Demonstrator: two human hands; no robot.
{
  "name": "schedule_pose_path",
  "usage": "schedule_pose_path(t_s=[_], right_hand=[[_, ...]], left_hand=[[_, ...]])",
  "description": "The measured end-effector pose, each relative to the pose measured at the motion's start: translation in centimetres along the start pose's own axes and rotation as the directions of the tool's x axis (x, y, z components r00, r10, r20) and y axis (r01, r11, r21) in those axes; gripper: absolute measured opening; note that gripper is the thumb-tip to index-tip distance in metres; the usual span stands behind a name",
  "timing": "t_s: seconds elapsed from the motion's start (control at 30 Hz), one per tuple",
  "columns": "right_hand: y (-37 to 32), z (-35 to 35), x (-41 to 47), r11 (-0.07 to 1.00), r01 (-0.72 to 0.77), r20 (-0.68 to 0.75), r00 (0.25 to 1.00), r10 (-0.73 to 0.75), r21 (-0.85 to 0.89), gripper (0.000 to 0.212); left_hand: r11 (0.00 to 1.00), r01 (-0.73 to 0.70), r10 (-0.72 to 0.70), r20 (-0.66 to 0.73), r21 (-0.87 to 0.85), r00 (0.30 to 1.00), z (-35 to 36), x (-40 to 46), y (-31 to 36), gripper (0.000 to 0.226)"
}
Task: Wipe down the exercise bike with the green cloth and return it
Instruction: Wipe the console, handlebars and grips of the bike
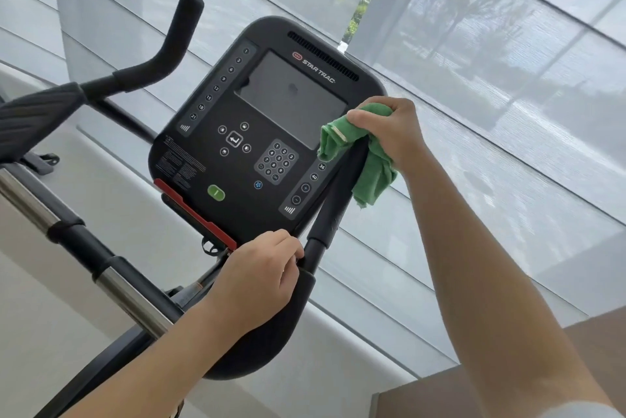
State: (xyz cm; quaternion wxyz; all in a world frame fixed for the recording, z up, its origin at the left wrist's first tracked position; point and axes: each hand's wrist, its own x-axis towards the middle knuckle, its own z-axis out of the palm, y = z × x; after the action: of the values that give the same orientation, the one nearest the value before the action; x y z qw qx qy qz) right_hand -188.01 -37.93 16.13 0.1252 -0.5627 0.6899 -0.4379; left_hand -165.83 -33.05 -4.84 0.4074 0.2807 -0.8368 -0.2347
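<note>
While the right hand (389,133) is closed around the green cloth (369,160), it presses the bunched cloth against the upper end of the right handlebar (332,211) of the exercise bike (189,295), just beside the right edge of the console (257,133). One part of the cloth is folded over the bar toward the console and the other part hangs down loose on the outer side — its lower corner is free in the air. The left hand (261,278) is lower, with the fingers curled together on the bar, at the place where the black grip meets the curved padded part under the console; the thumb lies on top. The console is black, tilted in the view, with a dark screen, a number keypad, a green button (216,193) near the bottom and a red strip (193,214) along its lower left edge. The left handlebar (159,58) stands up on the far left, well apart from both hands, and a shiny metal bar (128,295) crosses the lower left corner. Behind the bike there are pale window blinds (474,78) — trees show faintly through them.
</note>
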Motion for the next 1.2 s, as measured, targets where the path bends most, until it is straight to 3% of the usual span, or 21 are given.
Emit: schedule_pose_path(t_s=[0.1,0.17,0.23,0.3,0.4,0.47,0.57,0.6,0.67,0.73,0.8,0.9,1.0,1.1,1.2], right_hand=[[1.0,2.7,-1.1,0.997,0.011,-0.288,0.958,0.01,0.072,0.017],[1.6,4.8,-1.6,0.996,0.072,-0.442,0.893,-0.085,-0.046,0.017],[2.5,6.0,-2.0,0.957,0.141,-0.488,0.835,-0.253,-0.254,0.013],[3.6,6.3,-2.2,0.894,0.191,-0.416,0.833,-0.366,-0.405,0.008],[3.9,4.8,-2.4,0.85,0.278,-0.26,0.869,-0.421,-0.448,0.011],[2.9,2.3,-1.9,0.866,0.314,-0.12,0.915,-0.386,-0.389,0.011],[0.4,-0.9,-1.0,0.931,0.222,0.127,0.973,-0.192,-0.29,0.013],[-0.1,-1.3,-0.9,0.942,0.188,0.145,0.978,-0.153,-0.279,0.011],[-0.6,-1.5,-0.8,0.949,0.168,0.047,0.986,-0.161,-0.268,0.009],[-1.0,-1.1,-1.1,0.93,0.217,-0.126,0.956,-0.264,-0.298,0.009],[-1.3,-0.2,-2.2,0.868,0.325,-0.196,0.888,-0.417,-0.375,0.01],[0.8,1.8,-4.2,0.663,0.453,-0.046,0.805,-0.592,-0.596,0.018],[5.2,4.0,-5.8,0.48,0.406,0.029,0.786,-0.618,-0.778,0.022],[7.9,6.4,-7.8,0.52,0.455,0.066,0.795,-0.603,-0.723,0.018],[8.8,8.0,-9.5,0.674,0.438,0.059,0.86,-0.507,-0.595,0.019]], left_hand=[[1.0,0.009,-0.009,-0.007,0.004,1.0,-0.1,0.0,0.1,0.019],[1.0,0.012,-0.012,-0.014,0.004,1.0,-0.2,-0.1,0.2,0.019],[1.0,0.008,-0.008,-0.014,0.0,1.0,-0.3,-0.1,0.3,0.021],[1.0,0.005,-0.005,-0.012,-0.001,1.0,-0.3,-0.1,0.3,0.022],[1.0,0.009,-0.009,-0.005,0.001,1.0,-0.2,0.1,0.1,0.02],[1.0,0.009,-0.009,0.004,-0.011,1.0,-0.1,0.1,-0.1,0.019],[1.0,0.008,-0.008,0.014,-0.014,1.0,-0.3,0.2,-0.1,0.019],[1.0,0.008,-0.008,0.016,-0.015,1.0,-0.3,0.2,-0.2,0.019],[1.0,0.012,-0.012,0.014,-0.016,1.0,-0.3,0.2,-0.2,0.02],[1.0,0.025,-0.025,0.014,-0.011,1.0,-0.3,0.1,-0.4,0.019],[1.0,0.027,-0.027,0.011,-0.006,1.0,-0.2,0.1,-0.5,0.018],[1.0,0.027,-0.027,0.011,-0.007,1.0,-0.2,0.0,-0.6,0.018],[0.999,0.032,-0.032,-0.008,0.001,0.999,-0.4,0.0,-0.5,0.018],[0.999,0.034,-0.034,-0.005,0.005,0.999,-0.5,-0.1,-0.6,0.018],[0.999,0.045,-0.045,0.002,0.002,0.999,-0.6,-0.1,-0.6,0.019]])
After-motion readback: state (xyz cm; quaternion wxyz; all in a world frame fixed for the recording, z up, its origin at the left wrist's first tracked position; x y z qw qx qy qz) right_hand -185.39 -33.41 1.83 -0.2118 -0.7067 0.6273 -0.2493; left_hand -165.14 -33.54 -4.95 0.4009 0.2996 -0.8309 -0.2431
